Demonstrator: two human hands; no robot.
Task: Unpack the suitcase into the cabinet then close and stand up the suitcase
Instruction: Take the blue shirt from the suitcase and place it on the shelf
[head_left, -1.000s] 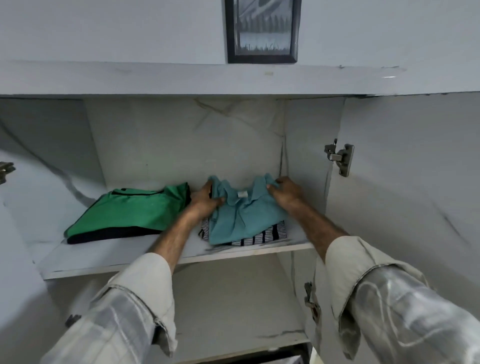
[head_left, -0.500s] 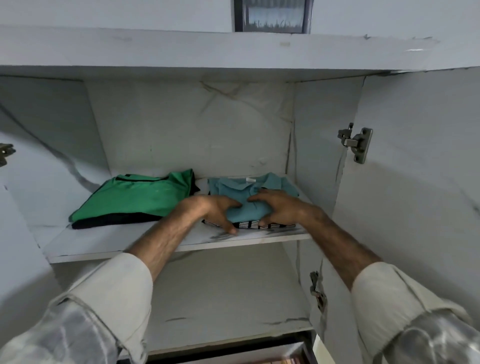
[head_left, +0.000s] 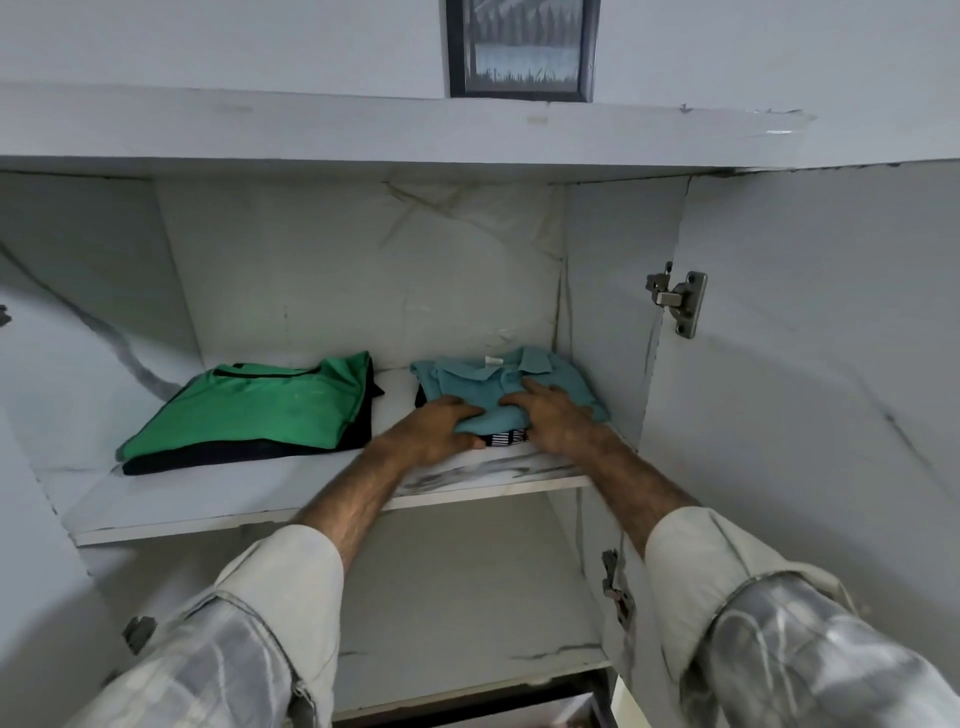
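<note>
Both hands, left (head_left: 434, 428) and right (head_left: 558, 421), now press flat on one folded teal polo shirt (head_left: 540, 382), no longer gripping its collar; one folded green shirt (head_left: 260, 405) sits beside it.

Two clothes stacks (head_left: 249, 415) (head_left: 498, 389) sit side by side on the shelf (head_left: 234, 493).

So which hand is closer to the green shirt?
Left. The left hand rests on the teal shirt's near edge, beside the green shirt; the right hand lies farther right on the teal shirt.
</note>
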